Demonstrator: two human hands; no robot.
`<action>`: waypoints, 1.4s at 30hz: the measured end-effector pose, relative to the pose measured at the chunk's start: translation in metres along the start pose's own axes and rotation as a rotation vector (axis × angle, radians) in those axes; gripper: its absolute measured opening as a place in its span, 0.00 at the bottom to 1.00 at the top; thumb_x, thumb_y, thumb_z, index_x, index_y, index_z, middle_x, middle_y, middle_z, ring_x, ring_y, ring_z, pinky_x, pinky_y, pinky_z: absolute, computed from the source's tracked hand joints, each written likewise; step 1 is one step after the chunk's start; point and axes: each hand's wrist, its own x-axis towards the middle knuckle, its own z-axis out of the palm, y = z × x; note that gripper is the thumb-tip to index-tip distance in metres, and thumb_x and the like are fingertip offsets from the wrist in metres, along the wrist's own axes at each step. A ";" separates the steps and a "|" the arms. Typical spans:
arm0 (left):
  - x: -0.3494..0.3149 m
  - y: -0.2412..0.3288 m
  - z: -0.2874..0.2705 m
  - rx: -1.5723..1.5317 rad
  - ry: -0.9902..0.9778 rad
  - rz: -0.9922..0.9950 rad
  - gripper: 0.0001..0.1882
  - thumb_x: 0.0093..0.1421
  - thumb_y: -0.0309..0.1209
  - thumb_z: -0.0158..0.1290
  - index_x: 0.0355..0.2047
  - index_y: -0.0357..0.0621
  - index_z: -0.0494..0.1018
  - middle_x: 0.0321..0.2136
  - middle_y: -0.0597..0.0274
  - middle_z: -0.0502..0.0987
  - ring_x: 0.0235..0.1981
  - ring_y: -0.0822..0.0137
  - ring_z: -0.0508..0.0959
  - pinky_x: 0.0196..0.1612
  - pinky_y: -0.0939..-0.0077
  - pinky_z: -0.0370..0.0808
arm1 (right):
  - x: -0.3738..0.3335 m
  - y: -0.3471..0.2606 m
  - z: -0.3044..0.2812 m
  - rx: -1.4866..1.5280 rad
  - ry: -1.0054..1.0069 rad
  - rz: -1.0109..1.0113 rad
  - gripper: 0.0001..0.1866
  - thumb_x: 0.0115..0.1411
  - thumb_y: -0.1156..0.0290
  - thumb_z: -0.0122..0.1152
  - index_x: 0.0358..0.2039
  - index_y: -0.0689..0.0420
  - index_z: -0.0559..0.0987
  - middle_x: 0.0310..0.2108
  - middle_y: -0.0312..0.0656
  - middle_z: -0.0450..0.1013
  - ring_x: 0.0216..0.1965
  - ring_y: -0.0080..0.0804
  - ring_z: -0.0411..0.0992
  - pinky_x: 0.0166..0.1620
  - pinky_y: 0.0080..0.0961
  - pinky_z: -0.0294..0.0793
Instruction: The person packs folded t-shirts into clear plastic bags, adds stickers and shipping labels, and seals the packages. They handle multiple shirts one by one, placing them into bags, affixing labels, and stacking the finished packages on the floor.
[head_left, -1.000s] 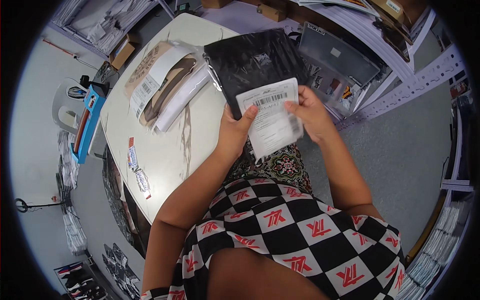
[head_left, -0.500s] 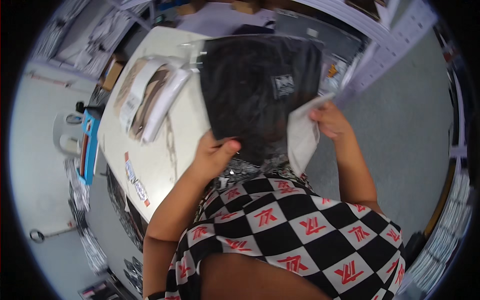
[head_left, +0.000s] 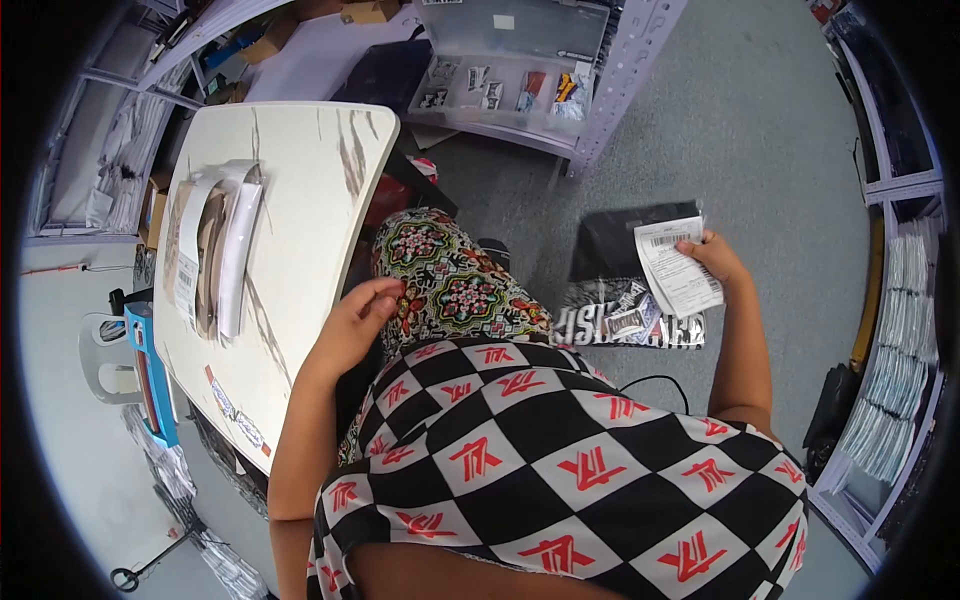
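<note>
My right hand (head_left: 715,260), out to the right, pinches white printed paper slips (head_left: 680,280) between thumb and fingers. Behind them lies a black clear-wrapped packet (head_left: 610,240); I cannot tell whether the hand touches it. Just below it is a black-and-white printed plastic bag (head_left: 585,325), with small printed cards (head_left: 640,310) on it. Above my patterned trousers (head_left: 465,290), close to the table edge, my left hand (head_left: 355,325) is loosely open, fingers slightly bent and holding nothing.
On the white marbled table (head_left: 310,230) to the left sits a clear-wrapped beige and white bundle (head_left: 215,260). Ahead stands a shelf with a clear plastic box (head_left: 510,95) of small packets. Stacks of flat packets (head_left: 895,350) fill the right shelf.
The view has turned to the right. My left hand has let go of the black packet, which is now at the right, lower down. The slips now show their printed side.
</note>
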 end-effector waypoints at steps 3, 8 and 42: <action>0.006 -0.006 0.001 0.101 0.003 0.041 0.14 0.55 0.30 0.43 0.41 0.38 0.64 0.35 0.59 0.69 0.37 0.71 0.69 0.42 0.81 0.64 | 0.028 0.044 -0.012 -0.203 0.131 0.032 0.11 0.44 0.69 0.59 0.29 0.60 0.75 0.26 0.41 0.73 0.24 0.26 0.70 0.29 0.23 0.69; -0.006 -0.025 -0.008 0.123 0.047 -0.005 0.11 0.56 0.27 0.42 0.39 0.38 0.64 0.35 0.65 0.67 0.36 0.73 0.69 0.41 0.82 0.65 | 0.082 0.055 -0.004 -0.663 0.442 -0.247 0.11 0.42 0.70 0.58 0.27 0.61 0.74 0.22 0.45 0.71 0.25 0.35 0.70 0.29 0.28 0.67; 0.083 0.065 0.037 0.292 0.056 0.158 0.22 0.52 0.33 0.48 0.45 0.35 0.59 0.38 0.51 0.69 0.37 0.65 0.71 0.40 0.78 0.66 | 0.045 -0.138 0.173 -0.237 -0.718 -0.773 0.26 0.49 0.68 0.52 0.49 0.56 0.61 0.44 0.44 0.64 0.44 0.30 0.62 0.47 0.24 0.59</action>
